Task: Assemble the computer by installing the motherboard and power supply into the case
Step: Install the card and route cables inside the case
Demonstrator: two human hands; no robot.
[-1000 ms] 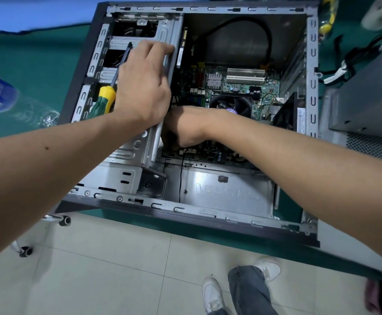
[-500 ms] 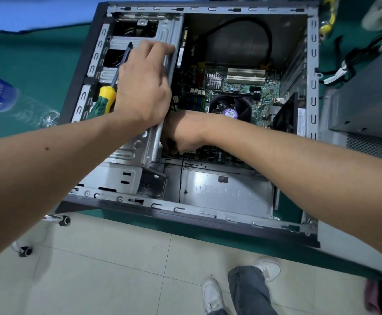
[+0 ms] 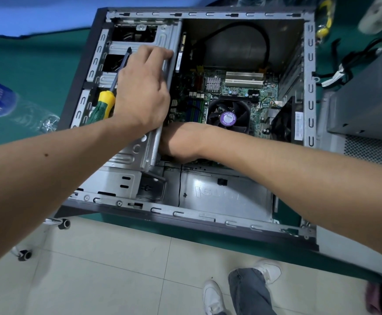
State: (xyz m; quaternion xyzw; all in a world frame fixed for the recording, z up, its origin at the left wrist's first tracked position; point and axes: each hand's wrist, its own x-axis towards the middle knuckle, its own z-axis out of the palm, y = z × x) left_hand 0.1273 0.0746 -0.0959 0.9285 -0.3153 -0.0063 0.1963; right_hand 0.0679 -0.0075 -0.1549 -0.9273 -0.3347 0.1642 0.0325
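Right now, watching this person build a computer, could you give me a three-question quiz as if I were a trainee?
1. True or false: the motherboard already lies inside the case.
2. Where does the screwdriver lie? A) on the floor B) on the drive cage C) in the right hand
3. Fill in: the left hand holds the cage's ____ edge.

Key: 1 true; 2 B; 3 right. The right hand's fingers reach down beside the cage and are hidden.

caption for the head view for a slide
Left hand on the drive cage, right hand reaching under it beside the motherboard.
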